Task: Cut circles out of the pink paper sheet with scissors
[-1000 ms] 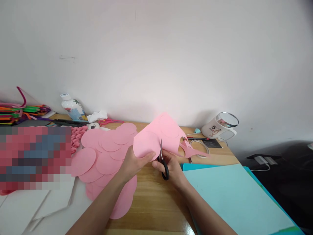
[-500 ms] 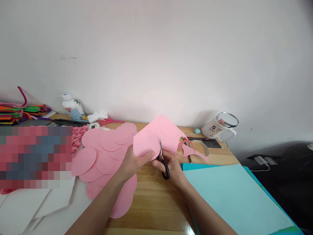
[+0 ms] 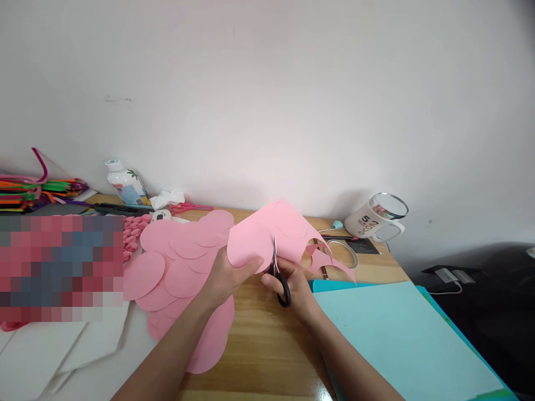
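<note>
My left hand (image 3: 229, 277) pinches the lower left edge of a pink paper sheet (image 3: 267, 236), lifted above the wooden table (image 3: 267, 340). Faint circle outlines show on the sheet, and its right side ends in jagged cut-out points. My right hand (image 3: 296, 288) grips black-handled scissors (image 3: 279, 273), whose blades stand upright in the sheet's lower edge. Several cut pink paper circles (image 3: 175, 267) lie overlapping on the table to the left of my hands.
Light blue sheets (image 3: 397, 340) cover the table's right side, white sheets (image 3: 62, 351) the front left. At the back stand a white mug (image 3: 374, 218), a white bottle (image 3: 124, 185), colourful pipe cleaners (image 3: 33, 192), crumpled tissue and pink scissors. A blurred patch hides the left.
The pink sheet has turned slightly, its jagged right end dropping and swinging nearer. The scissors' blades sit a little further into the paper. Both hands stay in nearly the same place.
</note>
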The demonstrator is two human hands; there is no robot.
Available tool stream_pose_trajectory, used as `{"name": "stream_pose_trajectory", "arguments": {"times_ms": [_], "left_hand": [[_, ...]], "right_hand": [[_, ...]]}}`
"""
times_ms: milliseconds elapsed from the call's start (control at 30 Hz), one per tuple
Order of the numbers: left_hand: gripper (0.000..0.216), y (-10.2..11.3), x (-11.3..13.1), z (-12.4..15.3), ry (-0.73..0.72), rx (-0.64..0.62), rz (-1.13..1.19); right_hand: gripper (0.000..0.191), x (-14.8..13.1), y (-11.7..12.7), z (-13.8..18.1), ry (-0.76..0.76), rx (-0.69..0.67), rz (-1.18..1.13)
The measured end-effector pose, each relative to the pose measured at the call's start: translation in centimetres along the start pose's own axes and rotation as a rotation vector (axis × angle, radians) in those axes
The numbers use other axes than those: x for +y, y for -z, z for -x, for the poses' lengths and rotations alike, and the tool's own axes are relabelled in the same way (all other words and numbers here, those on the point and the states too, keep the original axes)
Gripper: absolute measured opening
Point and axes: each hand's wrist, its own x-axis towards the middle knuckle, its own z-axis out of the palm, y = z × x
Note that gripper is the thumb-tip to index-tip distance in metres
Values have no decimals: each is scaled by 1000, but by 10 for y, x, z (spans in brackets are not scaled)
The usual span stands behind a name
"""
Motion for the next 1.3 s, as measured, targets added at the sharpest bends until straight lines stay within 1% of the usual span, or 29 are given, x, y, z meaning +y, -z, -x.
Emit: {"name": "stream_pose_trajectory", "arguments": {"times_ms": [367, 567, 833, 1000, 1100, 1200, 1300], "left_hand": [[32, 1, -2, 0, -25, -8, 8], [31, 2, -4, -1, -9, 30, -17], [27, 3, -5, -1, -2, 37, 4], [34, 1, -5, -2, 7, 77, 2], [33, 0, -5, -2, 15, 106, -10], [29, 0, -5, -1, 3, 91, -41], [31, 0, -3, 0, -4, 59, -73]], "right_hand": [[36, 2, 0, 1, -19, 13, 6], [35, 2, 0, 1, -22, 12, -15], [35, 2, -1, 1, -37, 15, -13], [36, 3, -2, 1, -53, 16, -32], [37, 4, -2, 1, -61, 8, -50], [37, 5, -2, 1, -67, -12, -53], [35, 6, -1, 1, -37, -6, -35]]}}
